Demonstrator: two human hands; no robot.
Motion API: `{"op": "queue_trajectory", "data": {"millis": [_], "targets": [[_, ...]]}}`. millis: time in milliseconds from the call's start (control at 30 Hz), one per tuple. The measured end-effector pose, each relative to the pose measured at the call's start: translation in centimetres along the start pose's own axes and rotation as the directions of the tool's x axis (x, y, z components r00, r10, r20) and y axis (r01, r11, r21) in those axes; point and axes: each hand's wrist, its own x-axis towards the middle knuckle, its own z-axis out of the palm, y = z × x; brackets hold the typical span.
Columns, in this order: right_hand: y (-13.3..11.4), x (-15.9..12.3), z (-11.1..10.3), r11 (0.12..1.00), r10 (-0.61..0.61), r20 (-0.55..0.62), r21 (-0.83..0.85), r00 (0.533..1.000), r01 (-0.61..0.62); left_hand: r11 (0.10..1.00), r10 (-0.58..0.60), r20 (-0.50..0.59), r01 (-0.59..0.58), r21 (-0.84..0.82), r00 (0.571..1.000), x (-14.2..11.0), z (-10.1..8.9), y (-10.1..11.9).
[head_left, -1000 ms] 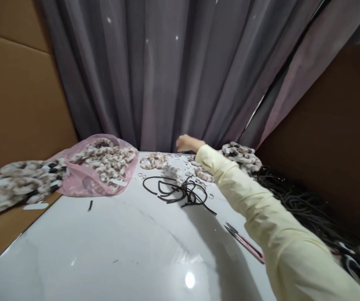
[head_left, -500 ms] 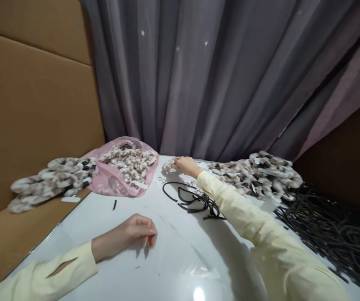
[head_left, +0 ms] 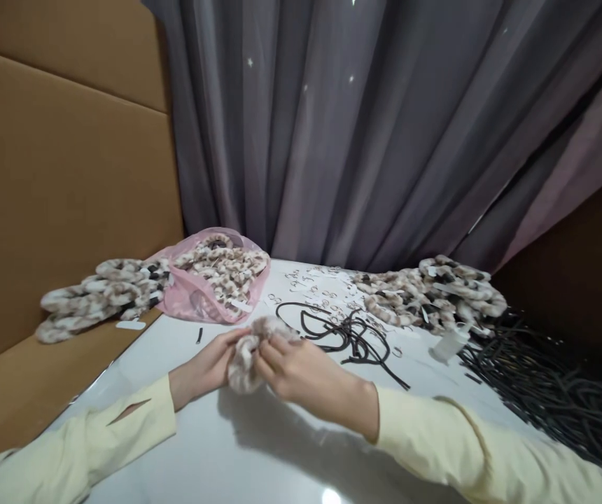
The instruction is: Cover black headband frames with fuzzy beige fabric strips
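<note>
Nearest to me, my left hand (head_left: pixel 211 365) and my right hand (head_left: pixel 297 371) hold together one soft brown-and-white furry ring (head_left: pixel 246 364), above the white glossy table (head_left: pixel 175 448). The fingers of my right hand are closed on its right side, and the fingers of my left hand are bent around its left side. Just beyond my hands there lie black thin cords (head_left: pixel 353 339), in a loose tangle. To the right of them stands a small white translucent bottle (head_left: pixel 449 344), beside a big pile of dark cords (head_left: pixel 547 392). Farther, a heap of spotted furry rings (head_left: pixel 432 294) lies on the right, and small metal-looking rings (head_left: pixel 327 294) are scattered near it. On the left, a pink thin plastic bag (head_left: pixel 185 297) contains more furry rings. At the back hangs a grey-purple curtain (head_left: pixel 322 140).
</note>
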Motion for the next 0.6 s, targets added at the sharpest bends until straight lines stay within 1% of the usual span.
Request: {"op": "queue_trajectory", "data": {"millis": [33, 67, 133, 167, 200, 233, 267, 300, 333, 367, 433, 467, 500, 600], "targets": [[-0.8, -0.7, 0.2, 1.000, -0.022, -0.010, 0.020, 1.000, 0.023, 0.999, -0.020, -0.010, 0.021, 0.029, 1.000, 0.1, -0.1, -0.1], [-1.4, -1.5, 0.3, 0.999, -0.015, -0.011, 0.047, 1.000, 0.016, 0.998, -0.036, -0.015, 0.037, 0.057, 0.999, 0.1, -0.1, -0.2], [-2.2, -3.7, 0.5, 0.995, 0.052, -0.023, 0.090, 0.998, -0.050, 0.995, -0.042, -0.014, 0.043, 0.094, 0.999, -0.1, 0.0, -0.4], [-2.3, -5.2, 0.6, 0.985, 0.147, -0.020, 0.095, 0.989, -0.144, 0.992, -0.032, -0.011, 0.033, 0.118, 0.999, -0.2, 0.0, -0.4], [-2.4, -6.9, 0.7, 0.964, 0.252, 0.009, 0.080, 0.968, -0.252, 0.989, -0.016, -0.005, 0.016, 0.148, 1.000, -0.4, 0.1, -0.4], [-2.4, -8.8, 0.8, 0.935, 0.350, 0.057, 0.039, 0.935, -0.352, 0.983, 0.003, 0.003, -0.003, 0.184, 1.000, -0.5, 0.2, -0.4], [-2.4, -11.0, 1.0, 0.898, 0.437, 0.130, -0.009, 0.890, -0.440, 0.974, 0.032, 0.013, -0.034, 0.222, 0.999, -0.7, 0.2, -0.3], [-2.3, -13.2, 1.3, 0.851, 0.524, 0.162, -0.053, 0.836, -0.523, 0.965, 0.051, 0.025, -0.055, 0.255, 0.998, -0.8, 0.3, -0.3], [-2.2, -15.6, 1.7, 0.788, 0.614, 0.195, -0.089, 0.765, -0.610, 0.956, 0.062, 0.038, -0.070, 0.284, 0.997, -0.9, 0.3, -0.2], [-2.2, -17.9, 2.2, 0.708, 0.703, 0.218, -0.129, 0.677, -0.694, 0.947, 0.066, 0.049, -0.078, 0.312, 0.997, -1.0, 0.2, -0.2], [-2.3, -22.0, 3.4, 0.563, 0.824, 0.191, -0.166, 0.534, -0.810, 0.924, 0.054, 0.053, -0.070, 0.377, 0.997, -1.1, 0.1, -0.2], [-2.4, -23.7, 4.0, 0.515, 0.854, 0.177, -0.149, 0.490, -0.844, 0.908, 0.053, 0.046, -0.067, 0.413, 0.998, -1.2, 0.0, -0.2], [-2.6, -25.0, 4.6, 0.484, 0.870, 0.169, -0.118, 0.463, -0.867, 0.893, 0.056, 0.033, -0.065, 0.446, 0.998, -1.2, 0.0, -0.3], [-3.2, -27.3, 5.8, 0.411, 0.905, 0.122, -0.013, 0.407, -0.911, 0.845, 0.088, -0.014, -0.067, 0.531, 0.996, -1.3, 0.0, -0.5]]}}
